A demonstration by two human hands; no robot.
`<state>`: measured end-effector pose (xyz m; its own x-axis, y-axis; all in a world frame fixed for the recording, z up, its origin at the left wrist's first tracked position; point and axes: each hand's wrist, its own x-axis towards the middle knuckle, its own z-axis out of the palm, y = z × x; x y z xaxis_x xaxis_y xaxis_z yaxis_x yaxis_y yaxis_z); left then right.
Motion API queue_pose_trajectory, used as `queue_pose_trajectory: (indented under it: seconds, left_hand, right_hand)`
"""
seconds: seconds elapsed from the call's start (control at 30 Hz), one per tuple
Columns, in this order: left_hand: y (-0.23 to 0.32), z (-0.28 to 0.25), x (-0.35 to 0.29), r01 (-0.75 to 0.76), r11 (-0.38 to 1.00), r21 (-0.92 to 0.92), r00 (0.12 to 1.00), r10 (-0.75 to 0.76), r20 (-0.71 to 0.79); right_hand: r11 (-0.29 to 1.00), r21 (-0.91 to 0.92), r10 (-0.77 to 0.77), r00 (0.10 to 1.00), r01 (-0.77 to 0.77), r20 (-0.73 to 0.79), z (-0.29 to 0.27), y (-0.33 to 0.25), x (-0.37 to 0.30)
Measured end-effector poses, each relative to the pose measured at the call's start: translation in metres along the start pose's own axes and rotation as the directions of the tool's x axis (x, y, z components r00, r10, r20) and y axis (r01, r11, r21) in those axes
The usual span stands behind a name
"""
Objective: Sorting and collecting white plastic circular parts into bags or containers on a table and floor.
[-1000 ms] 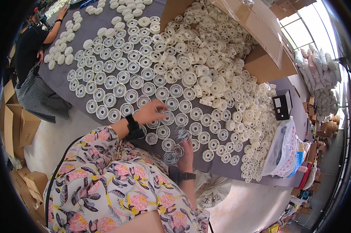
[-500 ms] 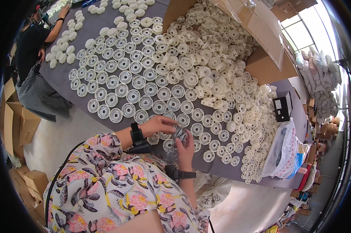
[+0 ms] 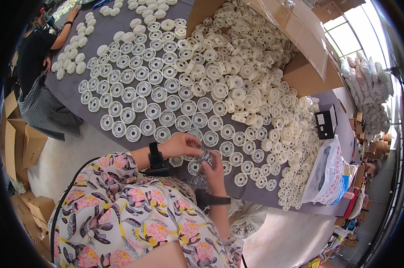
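My left hand [image 3: 180, 145] comes in from the left, its fingers bent and pressed together at the upper edge of a bunch of silvery wire rings [image 3: 205, 157]. My right hand [image 3: 215, 173] is closed round the same bunch from the right, with more of the shiny wire hanging below by the palm. Exactly how the rings sit between the fingers is too small to tell. Beneath and around both hands, round white plastic wheel-like parts [image 3: 183, 123] lie in rows on the grey-covered table [image 3: 97, 127]. Many show a silvery ring inside.
A tipped cardboard box [image 3: 309, 76] spills a heap of white plastic parts [image 3: 237, 67] across the table. Right of it are a small black box [image 3: 325, 124] and a plastic bag [image 3: 323, 172]. Another person [image 3: 37, 67] stands at the far left, near stacked white parts [image 3: 71, 61].
Both hands stay close together over the table. The right hand and wrist have shifted slightly right and down, and the bunch of rings has turned a little between the fingers.
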<state>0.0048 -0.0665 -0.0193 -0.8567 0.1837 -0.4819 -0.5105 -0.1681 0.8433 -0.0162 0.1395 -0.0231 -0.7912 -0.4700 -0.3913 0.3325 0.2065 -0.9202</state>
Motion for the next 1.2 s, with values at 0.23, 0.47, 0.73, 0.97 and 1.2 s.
queue_pose_trajectory:
  seconds: [0.23, 0.47, 0.73, 0.97, 1.2]
  left_hand:
    - [0.015, 0.011, -0.005, -0.674, 0.585, 0.451, 0.728, 0.630, 0.271]
    - [0.014, 0.011, -0.002, -0.463, 0.852, 0.245, 0.885, 0.431, 0.173]
    - [0.017, 0.015, -0.003, -0.172, 0.983, 0.063, 0.985, 0.170, 0.036]
    - [0.010, 0.015, 0.002, -0.070, 0.989, -0.128, 0.997, 0.073, 0.025]
    - [0.002, 0.017, 0.010, 0.264, 0.831, -0.489, 0.962, -0.264, 0.071]
  right_hand:
    - [0.931, 0.274, 0.188, 0.961, -0.240, 0.203, -0.013, -0.025, 0.004]
    - [0.912, 0.371, 0.151, 0.984, -0.176, 0.093, -0.005, -0.023, 0.003]
    - [0.993, -0.048, -0.110, 0.992, 0.107, -0.061, -0.015, -0.012, 0.010]
    - [0.843, -0.449, -0.346, 0.938, 0.296, -0.032, -0.021, -0.024, 0.008]
    - [0.996, 0.061, -0.060, 0.989, 0.069, -0.137, -0.033, -0.011, 0.012]
